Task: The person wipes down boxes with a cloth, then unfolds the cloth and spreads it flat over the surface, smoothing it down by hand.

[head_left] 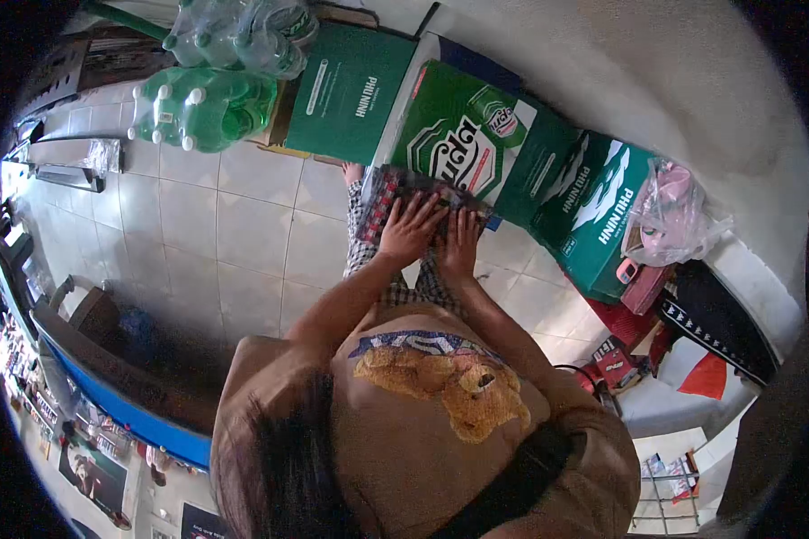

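Note:
My left hand (411, 230) lies flat with fingers spread on a dark item with red and grey checks in clear plastic wrap (379, 205). Beside it, my right hand (457, 244) also rests flat on the same package, fingers stretched out. The package looks like folded cloth, though the hands cover much of it. It lies over my knees, against the front of a green Huda beer carton (458, 135). My checked trousers (361, 247) show below it.
Green Phu Ninh cartons (346, 90) (598, 207) stand either side of the Huda carton. Packs of green bottles (211, 112) and clear bottles (243, 36) sit at upper left. A plastic bag with pink things (670, 211) rests at right. Tiled floor (243, 216) spreads left.

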`<state>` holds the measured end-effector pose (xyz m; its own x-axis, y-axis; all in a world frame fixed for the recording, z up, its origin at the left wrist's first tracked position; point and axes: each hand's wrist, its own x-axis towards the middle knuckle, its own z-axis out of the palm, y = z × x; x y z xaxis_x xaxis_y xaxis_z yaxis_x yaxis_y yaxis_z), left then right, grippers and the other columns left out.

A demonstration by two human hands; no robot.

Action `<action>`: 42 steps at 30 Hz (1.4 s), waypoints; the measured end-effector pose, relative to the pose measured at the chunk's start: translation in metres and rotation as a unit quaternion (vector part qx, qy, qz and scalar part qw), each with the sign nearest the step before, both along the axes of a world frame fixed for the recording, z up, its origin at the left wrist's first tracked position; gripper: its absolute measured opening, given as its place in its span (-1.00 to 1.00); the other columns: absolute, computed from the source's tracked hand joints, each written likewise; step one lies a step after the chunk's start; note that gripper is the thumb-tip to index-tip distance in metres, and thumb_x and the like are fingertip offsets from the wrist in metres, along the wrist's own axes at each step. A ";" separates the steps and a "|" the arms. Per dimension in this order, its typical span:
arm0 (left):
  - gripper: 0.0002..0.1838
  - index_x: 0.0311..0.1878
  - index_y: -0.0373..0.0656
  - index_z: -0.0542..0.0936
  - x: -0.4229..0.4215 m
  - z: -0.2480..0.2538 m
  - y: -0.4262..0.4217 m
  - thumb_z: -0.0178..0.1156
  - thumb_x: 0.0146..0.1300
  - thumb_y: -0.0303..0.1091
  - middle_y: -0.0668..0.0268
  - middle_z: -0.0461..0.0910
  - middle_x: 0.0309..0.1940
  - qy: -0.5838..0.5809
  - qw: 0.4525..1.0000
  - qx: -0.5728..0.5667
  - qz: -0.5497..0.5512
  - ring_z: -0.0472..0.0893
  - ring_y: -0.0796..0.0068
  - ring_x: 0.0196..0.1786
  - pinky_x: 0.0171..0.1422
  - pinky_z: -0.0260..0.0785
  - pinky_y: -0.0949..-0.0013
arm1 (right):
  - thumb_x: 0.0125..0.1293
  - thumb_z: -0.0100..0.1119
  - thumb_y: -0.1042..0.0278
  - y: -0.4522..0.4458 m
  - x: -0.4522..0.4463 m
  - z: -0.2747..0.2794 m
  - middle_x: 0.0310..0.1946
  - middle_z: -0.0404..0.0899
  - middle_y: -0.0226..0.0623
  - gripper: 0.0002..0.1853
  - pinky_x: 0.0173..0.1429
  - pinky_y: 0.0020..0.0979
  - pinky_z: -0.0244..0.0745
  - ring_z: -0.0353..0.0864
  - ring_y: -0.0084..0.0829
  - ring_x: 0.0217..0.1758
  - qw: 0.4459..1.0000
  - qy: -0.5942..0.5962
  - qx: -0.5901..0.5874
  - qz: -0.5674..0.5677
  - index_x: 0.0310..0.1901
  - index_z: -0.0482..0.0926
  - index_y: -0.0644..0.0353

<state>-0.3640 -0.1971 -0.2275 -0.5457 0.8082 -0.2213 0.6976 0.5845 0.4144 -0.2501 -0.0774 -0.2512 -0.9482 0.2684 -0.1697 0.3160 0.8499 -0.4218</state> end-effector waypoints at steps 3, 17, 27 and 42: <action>-0.40 0.35 0.32 0.23 -0.035 -0.012 0.036 0.03 0.19 -0.10 0.43 0.02 0.44 0.035 0.998 0.054 0.021 0.06 0.27 0.45 0.45 -0.18 -0.10 | 0.36 -0.13 0.17 0.035 -0.055 0.009 0.41 -0.09 -0.01 -0.38 0.44 0.05 -0.19 -0.17 0.08 0.47 0.998 -0.015 0.041 -0.039 0.37 0.04 0.28; -0.42 0.36 0.33 0.20 -0.139 0.000 0.116 0.01 0.24 -0.11 0.45 -0.04 0.45 0.121 0.992 0.027 0.016 -0.03 0.29 0.48 0.48 -0.29 -0.09 | 0.34 -0.12 0.05 0.123 -0.162 0.002 0.42 -0.13 0.02 -0.31 0.45 0.01 -0.14 -0.14 0.12 0.46 0.990 0.046 0.130 0.010 0.38 0.00 0.28; -0.43 0.34 0.29 0.27 0.027 0.004 -0.013 0.03 0.21 -0.09 0.39 0.09 0.42 0.025 0.999 0.019 -0.023 0.11 0.27 0.43 0.45 -0.12 -0.05 | 0.27 0.05 0.09 -0.003 0.031 0.013 0.42 -0.15 0.03 -0.24 0.45 0.09 -0.25 -0.22 0.11 0.47 0.997 -0.038 0.061 0.042 0.39 -0.02 0.26; -0.43 0.27 0.34 0.35 -0.113 0.017 0.066 0.10 0.12 -0.10 0.40 0.04 0.43 0.156 0.984 0.049 0.068 0.06 0.25 0.45 0.41 -0.15 -0.22 | 0.16 0.21 0.03 0.086 -0.161 0.046 0.48 -0.40 -0.20 -0.03 0.48 -0.01 -0.23 -0.40 -0.01 0.51 0.988 -0.147 0.024 0.042 0.44 -0.22 0.08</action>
